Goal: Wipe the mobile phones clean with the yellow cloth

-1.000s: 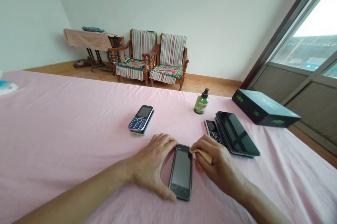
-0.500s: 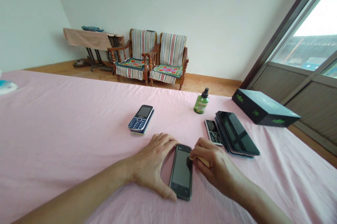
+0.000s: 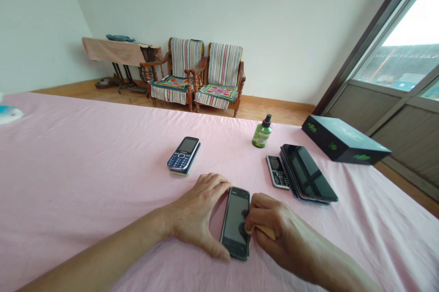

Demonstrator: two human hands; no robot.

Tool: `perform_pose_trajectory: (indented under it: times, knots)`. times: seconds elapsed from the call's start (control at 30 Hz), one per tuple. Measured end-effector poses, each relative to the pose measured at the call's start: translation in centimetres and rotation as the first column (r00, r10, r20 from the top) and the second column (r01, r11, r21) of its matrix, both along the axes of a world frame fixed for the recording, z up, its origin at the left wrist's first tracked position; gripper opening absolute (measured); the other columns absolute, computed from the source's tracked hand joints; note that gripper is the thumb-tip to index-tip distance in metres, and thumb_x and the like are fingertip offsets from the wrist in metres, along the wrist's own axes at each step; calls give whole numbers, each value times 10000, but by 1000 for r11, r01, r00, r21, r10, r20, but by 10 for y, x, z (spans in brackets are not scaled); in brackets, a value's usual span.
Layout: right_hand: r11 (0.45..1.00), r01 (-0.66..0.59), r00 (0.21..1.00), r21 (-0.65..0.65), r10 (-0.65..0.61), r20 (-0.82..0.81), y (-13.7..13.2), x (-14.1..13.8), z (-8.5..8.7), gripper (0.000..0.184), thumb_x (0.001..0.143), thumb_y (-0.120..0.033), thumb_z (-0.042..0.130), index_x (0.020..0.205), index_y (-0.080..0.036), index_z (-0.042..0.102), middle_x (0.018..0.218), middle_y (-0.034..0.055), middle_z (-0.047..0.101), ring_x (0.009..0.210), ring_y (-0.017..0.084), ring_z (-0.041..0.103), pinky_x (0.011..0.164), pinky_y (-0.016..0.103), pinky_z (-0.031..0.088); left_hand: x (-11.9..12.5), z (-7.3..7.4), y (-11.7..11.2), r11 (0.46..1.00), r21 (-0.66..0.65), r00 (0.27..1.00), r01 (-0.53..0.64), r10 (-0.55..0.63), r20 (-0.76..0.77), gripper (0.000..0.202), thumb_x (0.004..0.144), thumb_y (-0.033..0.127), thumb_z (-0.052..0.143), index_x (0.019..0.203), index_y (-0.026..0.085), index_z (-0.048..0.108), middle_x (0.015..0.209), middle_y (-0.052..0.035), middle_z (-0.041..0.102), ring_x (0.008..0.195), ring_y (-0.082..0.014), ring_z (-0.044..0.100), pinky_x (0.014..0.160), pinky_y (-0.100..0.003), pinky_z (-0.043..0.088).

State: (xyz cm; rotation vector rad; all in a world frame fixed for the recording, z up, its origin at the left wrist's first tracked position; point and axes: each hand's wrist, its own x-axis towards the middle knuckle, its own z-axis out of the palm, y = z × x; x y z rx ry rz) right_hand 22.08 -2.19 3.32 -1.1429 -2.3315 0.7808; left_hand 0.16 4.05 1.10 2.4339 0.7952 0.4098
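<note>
A dark touchscreen mobile phone (image 3: 236, 221) lies face up on the pink sheet. My left hand (image 3: 199, 219) spans its left side, fingertips against the top corner and thumb at the lower edge, holding it steady. Pinched in my right hand (image 3: 274, 228) is a small yellowish cloth (image 3: 266, 231), mostly hidden by the fingers. Those curled fingers press over the right edge of the phone's screen, around mid-height.
Beyond my left hand sits a stack topped by a blue keypad phone (image 3: 183, 154). To the right are a small keypad phone (image 3: 277, 173), a stack topped by a black tablet (image 3: 308, 173), a green spray bottle (image 3: 262, 134) and a black box (image 3: 343, 141).
My right hand has slid down along the phone's right edge with the cloth, toward me. The left hand and the phone stay in place.
</note>
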Motion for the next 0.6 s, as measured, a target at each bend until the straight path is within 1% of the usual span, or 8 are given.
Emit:
perform_pose_trajectory:
  times: [0.17, 0.33, 0.47, 0.6]
  knots:
    - [995, -62, 998, -83, 59, -38, -6, -4, 6, 302, 757, 94, 473, 689, -187, 561, 887, -17, 594, 832, 111, 569, 727, 219, 435, 0, 0, 0, 1000, 4, 1000, -1, 1, -14, 1027, 429, 669, 836, 1274, 197, 494, 1218, -122, 496, 1125, -352, 450, 1042, -515, 352]
    - [982, -117, 990, -150, 103, -100, -10, -10, 18, 333, 733, 98, 428, 718, -202, 571, 910, -11, 616, 877, 116, 594, 779, 215, 458, 0, 2, -1, 1000, 1, 1000, -11, 11, -27, 1064, 416, 659, 846, 1296, 180, 486, 1225, -130, 501, 1130, -361, 449, 1041, -520, 361]
    - [979, -91, 996, -183, 87, -30, -14, -11, 18, 294, 677, 77, 437, 682, -199, 537, 855, -15, 620, 799, 124, 589, 709, 220, 457, 0, 2, -1, 1000, 4, 999, -13, 13, -34, 1067, 414, 655, 850, 1298, 183, 484, 1230, -132, 500, 1129, -361, 450, 1036, -517, 369]
    - [968, -96, 995, -231, 101, 11, -16, -10, 17, 274, 651, 74, 428, 667, -186, 515, 840, -3, 631, 803, 137, 584, 707, 230, 447, 0, 1, -1, 1000, 22, 1000, -7, 8, -27, 1069, 419, 661, 846, 1299, 180, 478, 1223, -128, 502, 1113, -355, 456, 1024, -524, 376]
